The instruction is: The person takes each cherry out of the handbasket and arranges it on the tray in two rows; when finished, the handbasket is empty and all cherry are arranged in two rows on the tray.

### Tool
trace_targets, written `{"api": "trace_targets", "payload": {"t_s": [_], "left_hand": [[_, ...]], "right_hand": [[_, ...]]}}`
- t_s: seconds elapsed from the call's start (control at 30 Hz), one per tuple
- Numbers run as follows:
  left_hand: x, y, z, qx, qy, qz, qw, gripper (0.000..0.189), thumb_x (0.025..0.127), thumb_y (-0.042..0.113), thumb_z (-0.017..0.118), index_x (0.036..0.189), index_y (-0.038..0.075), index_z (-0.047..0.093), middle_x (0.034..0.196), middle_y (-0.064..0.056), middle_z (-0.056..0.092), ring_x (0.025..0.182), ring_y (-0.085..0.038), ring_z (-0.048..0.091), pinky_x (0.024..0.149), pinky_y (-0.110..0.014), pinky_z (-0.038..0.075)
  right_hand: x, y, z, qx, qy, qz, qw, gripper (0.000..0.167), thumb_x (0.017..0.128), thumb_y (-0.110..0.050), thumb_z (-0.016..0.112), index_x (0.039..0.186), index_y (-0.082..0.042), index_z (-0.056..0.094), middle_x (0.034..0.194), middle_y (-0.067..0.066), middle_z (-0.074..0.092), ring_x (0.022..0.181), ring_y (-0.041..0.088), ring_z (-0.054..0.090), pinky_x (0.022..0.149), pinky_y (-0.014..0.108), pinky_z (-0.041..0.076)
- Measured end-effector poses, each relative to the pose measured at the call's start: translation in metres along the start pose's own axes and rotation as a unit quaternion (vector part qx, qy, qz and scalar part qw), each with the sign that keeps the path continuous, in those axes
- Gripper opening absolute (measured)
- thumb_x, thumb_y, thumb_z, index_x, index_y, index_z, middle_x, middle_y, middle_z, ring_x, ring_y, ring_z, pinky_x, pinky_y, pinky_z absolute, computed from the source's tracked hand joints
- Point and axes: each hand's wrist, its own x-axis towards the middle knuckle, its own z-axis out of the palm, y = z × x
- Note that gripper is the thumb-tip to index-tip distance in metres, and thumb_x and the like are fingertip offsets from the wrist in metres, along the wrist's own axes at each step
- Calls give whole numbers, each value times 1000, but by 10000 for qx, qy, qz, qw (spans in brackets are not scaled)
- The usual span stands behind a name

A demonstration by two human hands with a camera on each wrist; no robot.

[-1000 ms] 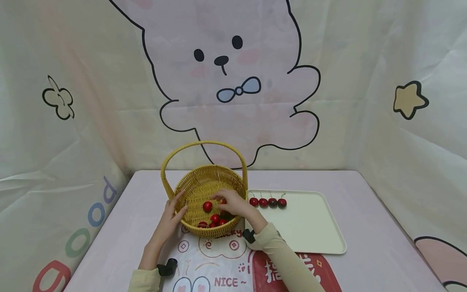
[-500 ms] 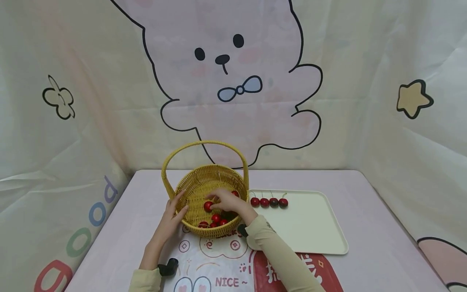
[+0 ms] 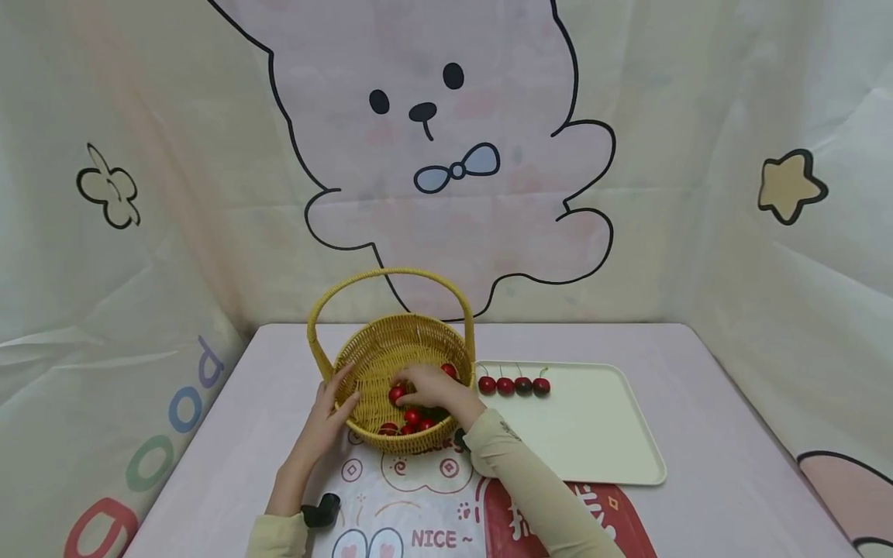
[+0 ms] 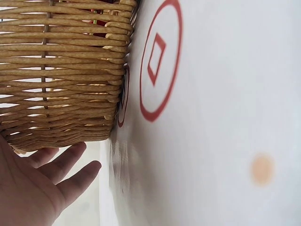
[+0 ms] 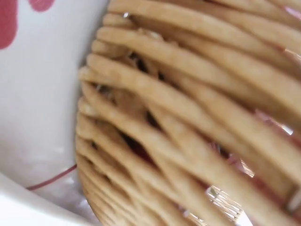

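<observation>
A yellow wicker basket point(image 3: 391, 446) with a tall handle stands left of a cream tray point(image 3: 579, 434). Several red cherries point(image 3: 413, 417) lie in it, mostly toward the front, and one cherry point(image 3: 449, 370) is by the right wall. My right hand point(image 3: 432, 387) reaches inside and pinches a cherry point(image 3: 397, 394) between thumb and fingers. At the basket's left side, my left hand point(image 3: 328, 411) rests against the rim with spread fingers. The left wrist view shows those fingers point(image 4: 77, 181) fairly straight beside the woven wall. Only the basket's weave point(image 5: 188, 117) fills the right wrist view; that hand is hidden there.
Several dark red cherries with stems point(image 3: 514, 386) form a row along the tray's back left edge. A printed mat point(image 3: 412, 511) lies in front of the basket on the pale table point(image 3: 711, 465). Fabric walls enclose the back and sides.
My right hand has moved left inside the basket, uncovering the cherry by the right wall, and its fingers have closed around the middle cherry. My left hand stays at the rim.
</observation>
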Motion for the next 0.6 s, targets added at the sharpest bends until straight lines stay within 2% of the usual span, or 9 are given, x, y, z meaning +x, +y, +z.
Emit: {"api": "trace_targets", "payload": {"t_s": [0.17, 0.37, 0.47, 0.6], "left_hand": [[-1, 1, 0, -27, 16, 6, 10000, 57, 95, 33, 51, 146, 27, 27, 141, -24, 25, 129, -48, 31, 97, -68, 26], [-1, 0, 0, -77, 25, 14, 10000, 55, 95, 32, 51, 145, 30, 28, 140, -22, 27, 129, -46, 31, 99, -66, 26], [-1, 0, 1, -61, 34, 20, 10000, 55, 95, 32, 51, 145, 31, 28, 140, -22, 27, 129, -46, 32, 98, -67, 26], [-1, -1, 1, -27, 24, -41, 10000, 55, 95, 33, 51, 145, 32, 27, 141, -22, 26, 129, -46, 31, 98, -67, 26]], "right_hand": [[-1, 0, 1, -41, 98, -77, 9999, 32, 88, -29, 63, 118, -18, 62, 118, -1, 59, 99, 12, 56, 90, 31, 44], [-6, -1, -2, 87, 472, -376, 9981, 32, 89, -24, 63, 118, -14, 62, 119, 1, 60, 105, 14, 57, 92, 33, 44], [-9, -4, -5, 197, 600, -391, 9972, 39, 89, -23, 63, 126, -11, 57, 121, 4, 59, 111, 17, 55, 96, 34, 43], [-13, -7, -9, 453, 631, -215, 9967, 52, 90, -23, 62, 137, -9, 44, 129, 9, 53, 117, 20, 51, 99, 35, 42]]}}
